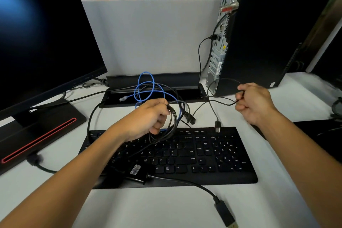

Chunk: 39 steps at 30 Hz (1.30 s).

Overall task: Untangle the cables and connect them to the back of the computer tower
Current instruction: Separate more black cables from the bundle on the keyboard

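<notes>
left hand [148, 116] grips a coiled bundle of thin black cables [172, 122] above the black keyboard [185, 153]; right hand [253, 102] pinches one black strand [220, 102] drawn from it, beside the black computer tower [268, 39]. cables limp, light, snag-prone; best held near plugs.

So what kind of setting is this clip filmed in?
Most likely an office desk or cubicle workstation: a monitor and keyboard sit on a white desk, a computer tower stands turned with its ports showing, and a grey partition panel backs the desk.
</notes>
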{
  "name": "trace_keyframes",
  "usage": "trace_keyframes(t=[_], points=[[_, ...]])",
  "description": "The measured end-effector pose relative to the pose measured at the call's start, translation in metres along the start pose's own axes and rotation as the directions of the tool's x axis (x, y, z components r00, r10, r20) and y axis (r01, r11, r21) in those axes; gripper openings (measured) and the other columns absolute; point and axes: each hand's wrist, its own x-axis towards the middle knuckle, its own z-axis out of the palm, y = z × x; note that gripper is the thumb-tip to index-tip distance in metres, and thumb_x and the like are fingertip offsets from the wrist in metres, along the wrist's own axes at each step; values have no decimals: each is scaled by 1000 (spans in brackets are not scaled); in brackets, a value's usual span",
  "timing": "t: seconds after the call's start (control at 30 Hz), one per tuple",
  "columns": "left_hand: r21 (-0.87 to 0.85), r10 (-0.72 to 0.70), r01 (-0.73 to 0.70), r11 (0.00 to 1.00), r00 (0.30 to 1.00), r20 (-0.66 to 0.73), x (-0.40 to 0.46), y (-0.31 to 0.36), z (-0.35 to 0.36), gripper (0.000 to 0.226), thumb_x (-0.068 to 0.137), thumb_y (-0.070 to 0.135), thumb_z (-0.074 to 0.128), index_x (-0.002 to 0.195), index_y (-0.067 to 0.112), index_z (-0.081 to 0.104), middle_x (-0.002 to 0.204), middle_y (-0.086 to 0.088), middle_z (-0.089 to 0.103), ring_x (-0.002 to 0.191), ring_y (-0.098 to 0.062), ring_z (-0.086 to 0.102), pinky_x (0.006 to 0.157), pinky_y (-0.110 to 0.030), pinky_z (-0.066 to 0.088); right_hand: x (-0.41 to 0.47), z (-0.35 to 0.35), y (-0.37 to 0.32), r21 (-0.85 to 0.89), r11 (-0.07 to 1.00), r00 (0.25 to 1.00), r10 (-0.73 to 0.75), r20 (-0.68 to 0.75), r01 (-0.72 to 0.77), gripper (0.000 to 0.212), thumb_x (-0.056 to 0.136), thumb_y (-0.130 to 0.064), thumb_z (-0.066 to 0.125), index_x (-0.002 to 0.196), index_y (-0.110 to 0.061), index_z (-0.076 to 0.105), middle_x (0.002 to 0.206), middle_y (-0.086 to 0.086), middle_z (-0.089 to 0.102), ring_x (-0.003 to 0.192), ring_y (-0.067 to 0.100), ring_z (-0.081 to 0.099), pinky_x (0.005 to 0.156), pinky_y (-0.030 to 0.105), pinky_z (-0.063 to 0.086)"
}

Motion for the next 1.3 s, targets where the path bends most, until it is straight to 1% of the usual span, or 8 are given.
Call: trace_keyframes(t=[0.17,0.33,0.43,0.5,0.67,0.8,0.97,1.3], points=[[-35,-43,43,998,999,8,-3,4,-4,13,77,22,41,88,23,34,68,3,26,56,-12,19,45,-22,17,-4,-1,-7,86,996,999,8,-37,-5,21,105,-5,38,112,-15,55,82,12,60,56,14,51,57,29,54],[255,185,-167,953,982,-48,-3,2,-4,12,105,12,38,96,18,42,73,0,29,61,-17,24,48,-24,30,-7,2,-1,-460,876,987,-161,1,143,74,99,-24,64,160,-18,22,139,15,46,97,28,65,85,40,60],[298,267,-253,921,964,-9,-2,2,1,18,109,17,39,108,22,57,72,-7,32,60,-20,26,50,-28,30,-33,16,-4,-653,467,772,-556,308,596,88,90,-31,73,162,-26,21,156,6,30,119,23,54,108,39,46],[334,318,-304,892,948,13,-2,3,4,22,107,25,42,113,24,63,69,-4,36,57,-18,32,52,-29,32,-52,29,-4,-502,347,609,-501,614,792,71,88,-32,72,153,-27,44,148,0,51,129,18,54,113,47,43],[266,429,-408,874,903,-26,-6,9,8,17,100,30,52,103,27,69,62,6,40,54,-15,34,52,-29,35,-71,47,1,-191,771,537,-222,814,607,17,101,-22,64,114,-17,73,90,22,72,81,37,67,74,41,58],[159,441,-429,889,896,-50,-6,11,17,20,99,29,53,83,30,64,64,5,37,55,-13,31,52,-25,35,-70,46,10,-114,921,525,-108,844,372,36,92,-19,72,116,7,66,87,16,57,74,20,54,67,30,45],[-68,403,-407,911,913,-66,-4,13,18,19,98,26,52,85,14,58,66,-1,38,58,-13,27,55,-24,36,-68,42,16,47,986,458,-116,881,159,29,94,-15,61,112,7,62,95,12,66,102,27,60,97,42,43],[77,325,-331,941,942,77,-12,24,3,25,101,19,60,77,10,60,59,-12,25,46,-13,27,68,-35,54,-75,46,12,-25,960,483,-118,868,280,18,92,-24,63,92,-6,61,62,0,42,62,15,50,63,30,43]])
